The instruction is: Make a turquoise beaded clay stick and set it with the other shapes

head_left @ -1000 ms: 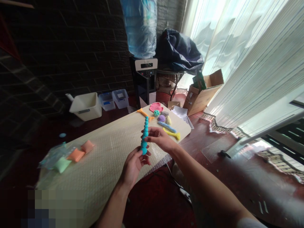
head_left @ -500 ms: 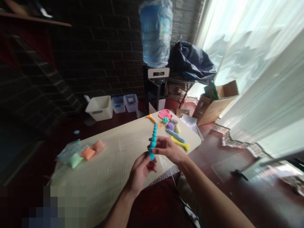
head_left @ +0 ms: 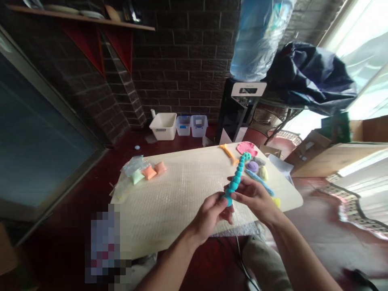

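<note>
A turquoise chain of balls [head_left: 235,181], large at the near end and tapering to small ones at the far end, is held up at a slant over the table. My left hand [head_left: 213,211] is closed on its lowest, largest ball, thumb on top. My right hand [head_left: 254,199] pinches the chain from the right, a little higher up. Beyond it lie an orange bone-shaped piece [head_left: 227,152], a pink flat piece [head_left: 245,147] and a green ball with holes [head_left: 247,155]. Right of the chain are a purple lump [head_left: 252,166], a yellowish lump [head_left: 263,173] and a blue stick [head_left: 257,180]. A bright yellow piece [head_left: 276,201] is partly hidden by my right hand.
Bubble wrap covers the pale table [head_left: 182,194]. Small orange and green packets [head_left: 148,172] lie at its left by clear bags [head_left: 133,163]. Behind stand plastic bins [head_left: 163,127] and a water dispenser [head_left: 236,105]. Cardboard boxes [head_left: 339,155] are at the right.
The view has swung left, so the table and hands appear further right. Both hands still hold the turquoise chain, which leans more to the right in the picture.
</note>
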Tool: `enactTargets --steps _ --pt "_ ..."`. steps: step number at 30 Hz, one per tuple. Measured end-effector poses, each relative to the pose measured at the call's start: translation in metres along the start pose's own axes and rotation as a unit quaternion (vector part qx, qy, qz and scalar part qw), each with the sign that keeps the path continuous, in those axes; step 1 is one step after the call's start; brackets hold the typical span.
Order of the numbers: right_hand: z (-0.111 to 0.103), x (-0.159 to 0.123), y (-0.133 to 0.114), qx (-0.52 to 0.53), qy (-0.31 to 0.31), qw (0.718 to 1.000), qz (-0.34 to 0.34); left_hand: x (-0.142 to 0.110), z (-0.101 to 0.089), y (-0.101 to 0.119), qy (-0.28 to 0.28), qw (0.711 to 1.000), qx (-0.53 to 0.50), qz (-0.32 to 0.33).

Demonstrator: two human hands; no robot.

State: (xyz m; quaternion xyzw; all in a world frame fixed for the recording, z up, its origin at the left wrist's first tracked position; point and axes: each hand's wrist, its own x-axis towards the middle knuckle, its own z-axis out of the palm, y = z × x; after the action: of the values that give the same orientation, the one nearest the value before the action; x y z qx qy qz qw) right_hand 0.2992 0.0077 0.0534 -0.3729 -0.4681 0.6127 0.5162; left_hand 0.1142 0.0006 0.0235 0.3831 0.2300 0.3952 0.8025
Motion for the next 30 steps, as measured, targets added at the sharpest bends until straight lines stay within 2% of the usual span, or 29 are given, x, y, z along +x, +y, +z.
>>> enactTargets --steps 11,17,25,30 --pt "0.0013 -0.0002 0.0021 0.035 -0.016 0.999 0.000 -0.0027 0.0029 0.0013 -0.008 1.000 0.000 0.015" --pt "0.0032 -0.0003 0.0018 0.047 -0.024 0.999 0.006 -0.0019 0.0025 0.0003 0.011 1.000 -0.001 0.000" --pt "0.0015 -0.0018 0.0052 0.044 -0.010 0.999 -0.008 -0.0006 0.0004 -0.0036 0.029 0.999 0.014 -0.013" --pt "0.0044 -0.0029 -0.0007 0.046 0.022 0.998 -0.035 -0.0014 -0.0011 -0.0056 0.031 0.999 0.021 -0.017"
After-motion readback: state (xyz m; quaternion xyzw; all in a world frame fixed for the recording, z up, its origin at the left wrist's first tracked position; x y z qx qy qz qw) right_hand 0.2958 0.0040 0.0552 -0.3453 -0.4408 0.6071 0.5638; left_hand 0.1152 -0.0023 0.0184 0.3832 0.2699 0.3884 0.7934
